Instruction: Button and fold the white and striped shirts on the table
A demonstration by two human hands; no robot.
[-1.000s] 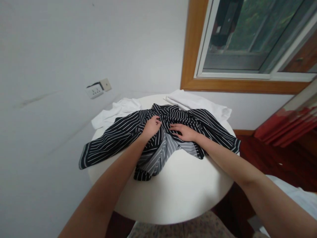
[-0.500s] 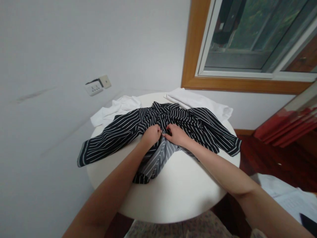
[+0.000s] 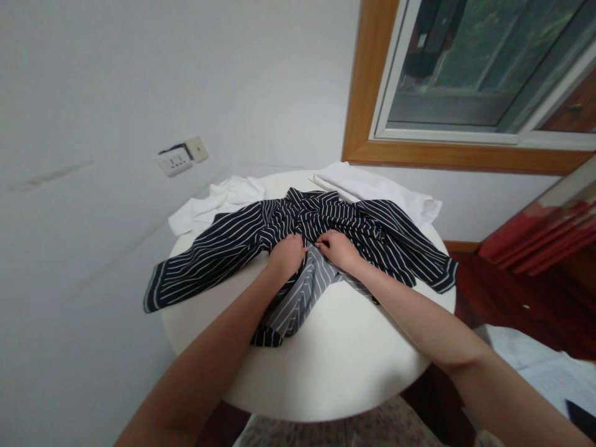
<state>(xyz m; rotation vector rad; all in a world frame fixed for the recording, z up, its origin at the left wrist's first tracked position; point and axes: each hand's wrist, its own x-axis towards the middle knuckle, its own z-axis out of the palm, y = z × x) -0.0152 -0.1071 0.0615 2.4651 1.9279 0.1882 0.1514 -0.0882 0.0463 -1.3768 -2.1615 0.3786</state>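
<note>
A black shirt with white stripes point(image 3: 218, 248) lies spread on a round white table point(image 3: 344, 354), collar toward the wall and sleeves out to both sides. Its lower front falls open, showing the grey inner side. My left hand point(image 3: 287, 256) is closed on the left front edge of the shirt, near the middle. Close by on the right, my right hand point(image 3: 339, 249) pinches the other front edge between thumb and fingers. A small gap separates the two hands. Any buttons there are too small to make out.
White cloth point(image 3: 218, 202) lies crumpled at the table's back left. Folded white fabric point(image 3: 372, 186) sits at the back right, under the window frame point(image 3: 447, 156). A wall socket point(image 3: 176, 161) is at left. Red curtain point(image 3: 540, 233) hangs at right.
My right hand has moved slightly right, away from my left hand, and its fingers have closed on the shirt edge. My left hand stays nearly where it was.
</note>
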